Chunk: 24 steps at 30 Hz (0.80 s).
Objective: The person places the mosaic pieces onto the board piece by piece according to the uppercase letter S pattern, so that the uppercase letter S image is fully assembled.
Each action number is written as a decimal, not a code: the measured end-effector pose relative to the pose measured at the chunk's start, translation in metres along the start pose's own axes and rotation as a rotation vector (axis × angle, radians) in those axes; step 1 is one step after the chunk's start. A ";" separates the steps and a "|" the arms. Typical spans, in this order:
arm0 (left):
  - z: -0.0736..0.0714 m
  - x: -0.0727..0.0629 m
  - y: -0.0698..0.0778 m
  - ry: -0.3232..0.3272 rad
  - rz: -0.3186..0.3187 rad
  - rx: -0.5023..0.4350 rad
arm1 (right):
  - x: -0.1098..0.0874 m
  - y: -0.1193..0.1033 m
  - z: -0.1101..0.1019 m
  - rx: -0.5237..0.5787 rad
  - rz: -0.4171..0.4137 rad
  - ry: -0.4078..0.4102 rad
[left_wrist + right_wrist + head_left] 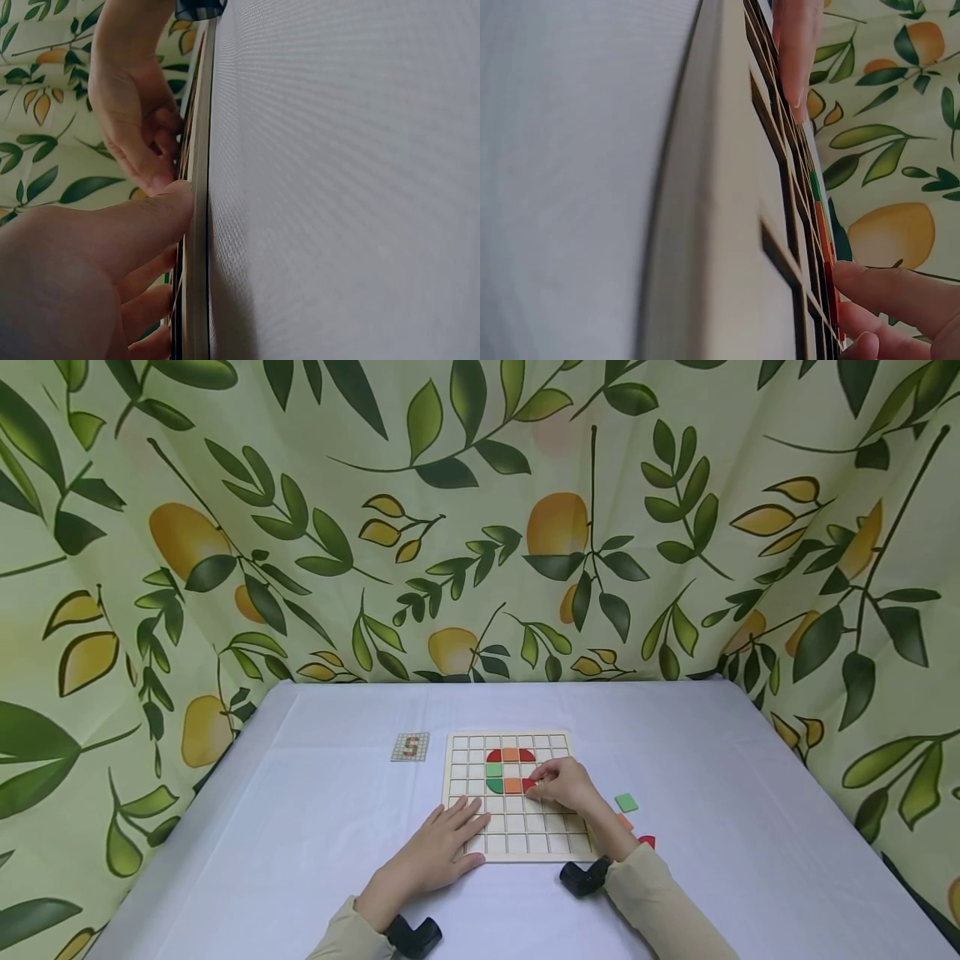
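A pale wooden grid board (pixel 525 843) lies on the table. In its cells sit a light green square (pixel 493 770), a dark green rounded piece (pixel 495 786), orange squares (pixel 511 754) and red rounded pieces (pixel 527 755). My right hand (pixel 566 783) has its thumb and fingers at a red piece (pixel 528 784) in the lower row, beside an orange square; the right wrist view shows the fingertips on that red piece (pixel 829 281). My left hand (pixel 442 845) rests with spread fingers on the board's near left corner, its thumb along the front edge.
Right of the board lie a loose green square (pixel 626 802), an orange piece (pixel 624 821) and a red piece (pixel 647 841), partly hidden by the right arm. A small pattern card (pixel 410 747) lies left of the board on the white tablecloth (pixel 247 827). A leaf-printed curtain (pixel 480 527) hangs behind.
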State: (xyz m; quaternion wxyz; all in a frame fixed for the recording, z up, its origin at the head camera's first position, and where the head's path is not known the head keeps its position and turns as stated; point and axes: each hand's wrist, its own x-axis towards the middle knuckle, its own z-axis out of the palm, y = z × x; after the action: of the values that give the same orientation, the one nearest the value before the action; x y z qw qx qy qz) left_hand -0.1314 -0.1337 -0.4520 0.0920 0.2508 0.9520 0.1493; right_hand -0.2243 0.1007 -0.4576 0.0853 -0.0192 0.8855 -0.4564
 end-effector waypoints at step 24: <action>0.002 0.001 -0.001 0.010 0.007 0.005 | -0.011 0.005 -0.024 0.040 -0.014 -0.021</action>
State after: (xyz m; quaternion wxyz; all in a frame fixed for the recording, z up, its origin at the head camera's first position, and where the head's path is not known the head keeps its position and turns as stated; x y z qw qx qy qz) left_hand -0.1319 -0.1337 -0.4542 0.0861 0.2536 0.9519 0.1486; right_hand -0.2171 0.1241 -0.4463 0.0919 -0.0288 0.8750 -0.4745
